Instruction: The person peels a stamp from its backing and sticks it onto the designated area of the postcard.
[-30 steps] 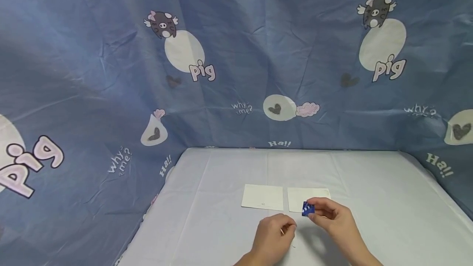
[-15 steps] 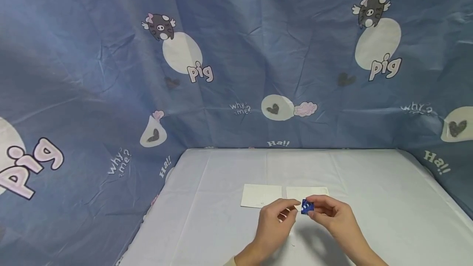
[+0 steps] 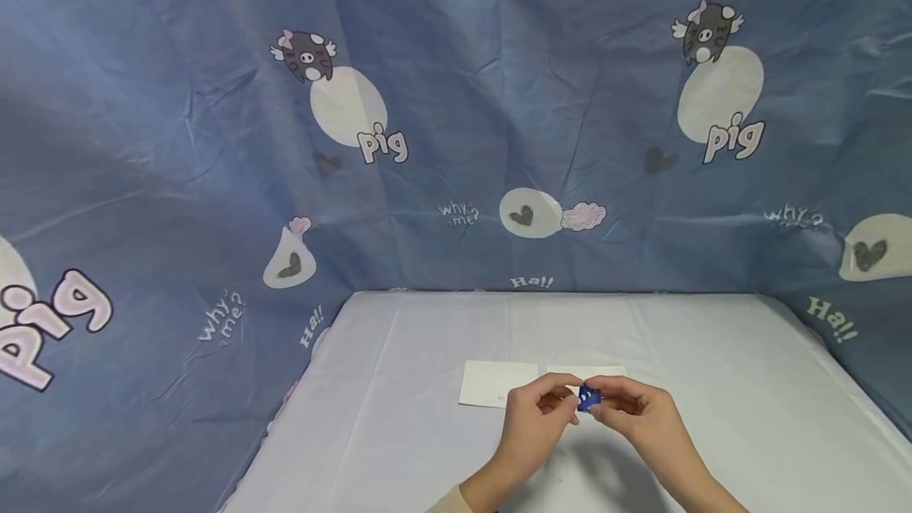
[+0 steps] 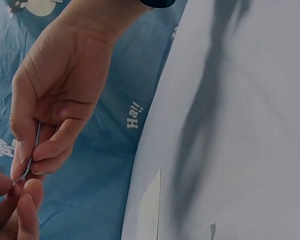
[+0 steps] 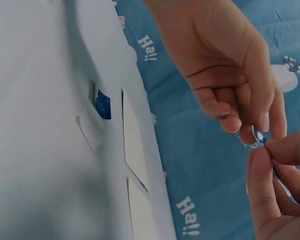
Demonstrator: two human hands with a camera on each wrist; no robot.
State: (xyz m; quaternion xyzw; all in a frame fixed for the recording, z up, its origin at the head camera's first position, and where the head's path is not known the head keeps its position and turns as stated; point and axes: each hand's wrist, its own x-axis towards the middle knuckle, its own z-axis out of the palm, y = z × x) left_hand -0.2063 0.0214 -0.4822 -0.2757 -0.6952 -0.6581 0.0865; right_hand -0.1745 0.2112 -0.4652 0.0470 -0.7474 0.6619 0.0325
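Note:
A small, thin blue square piece point(image 3: 588, 397) with white marks is held up over the table in the head view; its exact kind is unclear. My left hand point(image 3: 530, 422) pinches its left edge with thumb and fingertips. On the opposite edge, my right hand point(image 3: 644, 418) pinches it too, so the fingertips of both hands nearly meet. The left wrist view shows the piece point(image 4: 35, 145) almost edge-on, running between the fingers. Only a little of the piece point(image 5: 260, 136) shows in the right wrist view, the rest being covered by fingers.
Two white cards lie side by side on the white table point(image 3: 399, 434): a left card point(image 3: 497, 384) and a right card point(image 3: 602, 370), partly behind the hands. Another blue thing point(image 5: 103, 105) and a pale flap point(image 5: 88, 132) lie nearby. A blue printed curtain point(image 3: 427, 101) hangs behind.
My left hand has come up and to the right from near the table and now pinches the blue piece. My right hand keeps its hold, almost in the same place. The view has shifted slightly.

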